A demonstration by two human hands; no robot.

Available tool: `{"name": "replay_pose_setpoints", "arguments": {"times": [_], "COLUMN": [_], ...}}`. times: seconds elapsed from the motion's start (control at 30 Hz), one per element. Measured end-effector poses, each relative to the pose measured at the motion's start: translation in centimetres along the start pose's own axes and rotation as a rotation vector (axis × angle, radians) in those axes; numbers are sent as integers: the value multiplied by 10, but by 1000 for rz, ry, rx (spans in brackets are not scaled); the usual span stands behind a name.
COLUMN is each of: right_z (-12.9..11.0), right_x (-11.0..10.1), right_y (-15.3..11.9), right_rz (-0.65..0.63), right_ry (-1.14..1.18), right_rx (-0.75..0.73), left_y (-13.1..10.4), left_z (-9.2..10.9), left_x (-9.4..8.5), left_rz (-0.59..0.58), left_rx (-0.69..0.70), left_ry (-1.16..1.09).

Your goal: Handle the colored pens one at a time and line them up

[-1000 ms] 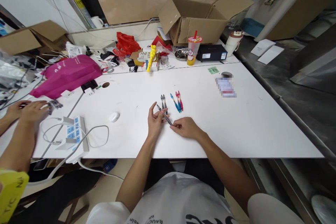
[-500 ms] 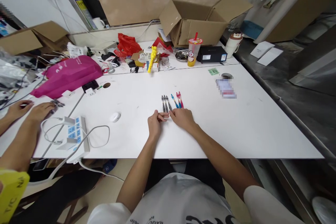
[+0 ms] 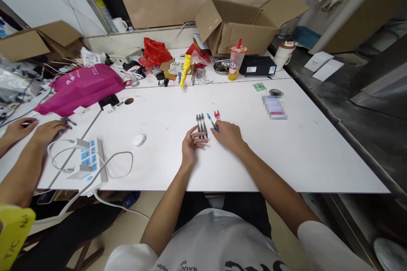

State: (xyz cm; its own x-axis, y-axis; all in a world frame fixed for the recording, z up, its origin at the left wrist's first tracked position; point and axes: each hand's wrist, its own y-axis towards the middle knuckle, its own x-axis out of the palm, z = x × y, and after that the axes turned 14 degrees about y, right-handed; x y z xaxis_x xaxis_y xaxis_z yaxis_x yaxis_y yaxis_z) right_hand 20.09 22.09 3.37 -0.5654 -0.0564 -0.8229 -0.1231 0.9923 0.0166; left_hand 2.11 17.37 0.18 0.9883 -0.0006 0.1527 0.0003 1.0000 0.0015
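Note:
Three black pens [image 3: 201, 123] lie side by side on the white table, pointing away from me. My left hand [image 3: 191, 145] is at their lower ends, fingers spread and partly over them. Just right of these lies a blue pen [image 3: 211, 120], slanted, its lower end between the thumb and finger of my right hand [image 3: 228, 134]. The other fingers of that hand are curled and cover most of the red pens [image 3: 216, 114], whose tops stick out beyond it.
A white round case [image 3: 139, 140] and a power strip [image 3: 101, 165] with cables are to the left. Another person's hands [image 3: 47, 132] rest at the far left. A phone [image 3: 275, 108], a drink cup [image 3: 237, 63] and an open cardboard box [image 3: 243, 36] stand or lie farther back.
My right hand has moved slightly right and away from the black pens, now covering more of the red pens. My left hand's fingers have spread and shifted a little right.

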Motion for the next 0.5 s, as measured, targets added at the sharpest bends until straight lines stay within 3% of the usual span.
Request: {"name": "replay_pose_setpoints", "arguments": {"times": [0.2, 0.33, 0.43, 0.5], "right_z": [-7, -10, -5, 0], "right_x": [0, -5, -10, -11], "right_y": [15, 17, 7, -4], "right_rz": [-76, -52, 14, -13], "right_ry": [-72, -47, 150, 431], "right_rx": [35, 72, 65, -12], "left_y": [-1, 0, 1, 2], "left_z": [1, 3, 4, 3], "left_x": [0, 1, 2, 3], "left_rz": [116, 144, 144, 123], "left_rx": [1, -13, -41, -52], "left_ry": [10, 36, 56, 50]}}
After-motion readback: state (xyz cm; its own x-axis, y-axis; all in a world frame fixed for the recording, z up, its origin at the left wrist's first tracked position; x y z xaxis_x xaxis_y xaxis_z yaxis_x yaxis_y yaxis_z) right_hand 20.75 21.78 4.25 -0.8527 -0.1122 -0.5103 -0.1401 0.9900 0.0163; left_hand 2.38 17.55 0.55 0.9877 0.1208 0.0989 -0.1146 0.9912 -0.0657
